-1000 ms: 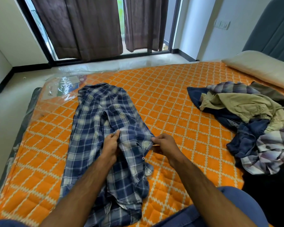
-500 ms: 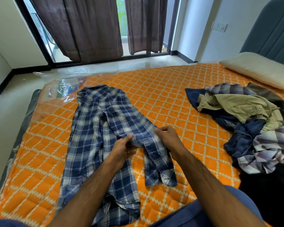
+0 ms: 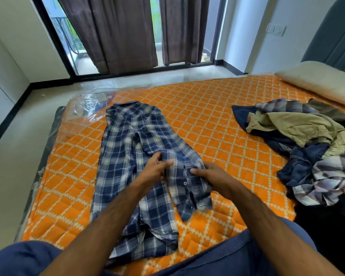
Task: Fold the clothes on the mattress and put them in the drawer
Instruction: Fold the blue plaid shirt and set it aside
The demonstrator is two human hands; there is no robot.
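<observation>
While both hands (image 3: pixel 184 173) pinch the plaid shirt (image 3: pixel 127 156), brown curtains (image 3: pixel 127 30) hang beyond the orange mattress (image 3: pixel 217 126).

Beige pillow (image 3: pixel 317 82) at far right, by grey headboard (image 3: pixel 335 34). Brown curtains (image 3: pixel 127 30) hang over glass door w/ black frame (image 3: pixel 54 38). Wall switch (image 3: pixel 276 29) on white wall. Pale floor (image 3: pixel 6 156) at left.

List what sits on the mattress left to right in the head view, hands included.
clear plastic wrap → blue plaid shirt → left hand pinching its sleeve → right hand holding that sleeve → pile of unfolded clothes; pillow lies behind the pile, order unclear.
</observation>
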